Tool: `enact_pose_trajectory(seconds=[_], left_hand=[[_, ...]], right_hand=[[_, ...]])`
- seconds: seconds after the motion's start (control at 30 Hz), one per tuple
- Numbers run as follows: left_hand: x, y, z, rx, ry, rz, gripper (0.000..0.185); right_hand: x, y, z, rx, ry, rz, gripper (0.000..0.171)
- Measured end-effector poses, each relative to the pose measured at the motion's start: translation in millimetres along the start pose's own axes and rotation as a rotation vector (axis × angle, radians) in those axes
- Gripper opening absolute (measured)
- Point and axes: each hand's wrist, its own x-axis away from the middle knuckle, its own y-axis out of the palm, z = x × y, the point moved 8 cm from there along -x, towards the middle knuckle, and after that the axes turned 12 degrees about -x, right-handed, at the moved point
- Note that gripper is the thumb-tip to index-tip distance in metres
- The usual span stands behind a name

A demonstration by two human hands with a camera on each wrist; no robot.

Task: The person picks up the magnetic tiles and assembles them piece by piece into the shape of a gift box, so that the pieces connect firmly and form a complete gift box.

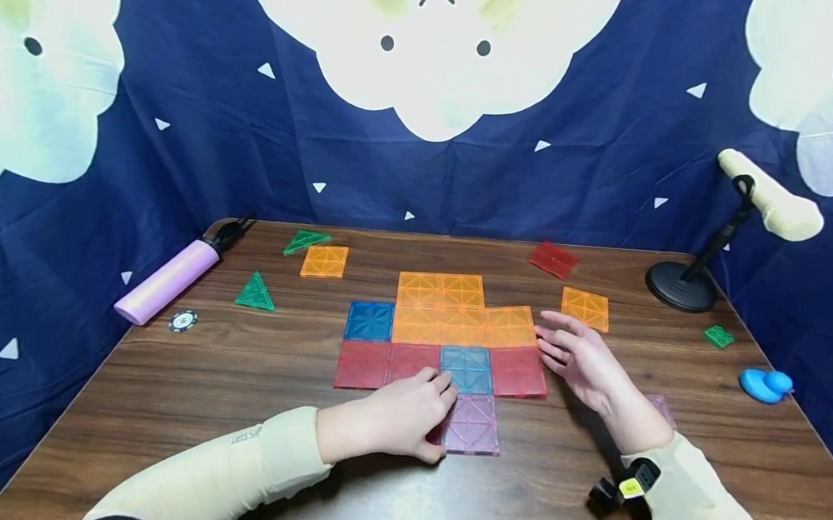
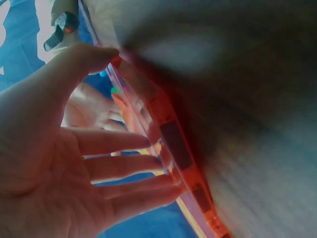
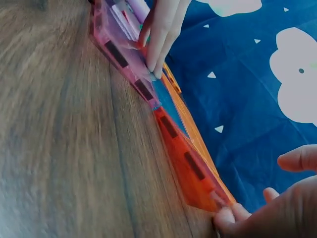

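Flat on the table lie joined square magnetic tiles: several orange tiles (image 1: 439,308) behind, a dark blue tile (image 1: 370,321) at left, red tiles (image 1: 363,365) in front, a light blue tile (image 1: 468,369) among them and a purple tile (image 1: 474,425) nearest. My left hand (image 1: 402,413) rests its fingertips on the tiles where red, light blue and purple meet; its thumb is at the purple tile's near left corner. In the left wrist view those fingers look straight. Fingertips of my right hand (image 1: 580,364) touch the right edge of the orange row, beside the right red tile (image 1: 519,372).
Loose orange (image 1: 324,261), red (image 1: 554,259) and green tiles (image 1: 256,291) lie around. A purple tile (image 1: 662,407) is partly hidden by the right forearm. At left are a lilac pump (image 1: 169,280) and a chip (image 1: 183,320); at right, a black stand (image 1: 683,286) and blue object (image 1: 764,385).
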Motion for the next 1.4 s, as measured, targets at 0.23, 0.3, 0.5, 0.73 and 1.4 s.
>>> enact_pose_trajectory(seconds=[0.23, 0.3, 0.5, 0.73, 1.4], left_hand=[[-2.2, -0.6, -16.4, 0.395, 0.055, -0.100, 0.060], [-1.4, -3.5, -21.1, 0.512, 0.064, -0.095, 0.053], [6.2, -22.9, -25.5, 0.460, 0.093, 0.099, 0.042], [17.8, -47.0, -18.8, 0.221, 0.117, 0.404, 0.026], [21.1, -58.6, -7.6, -0.103, -0.123, 0.419, 0.036]], right_hand=[[-4, 1, -6, 0.026, -0.099, -0.010, 0.052], [-8, 4, -6, 0.040, -0.117, -0.019, 0.054], [-17, 15, -2, 0.016, -0.111, -0.083, 0.057], [-21, 18, 13, -0.054, 0.012, -0.160, 0.056], [-23, 40, 19, 0.232, 0.036, -0.140, 0.058]])
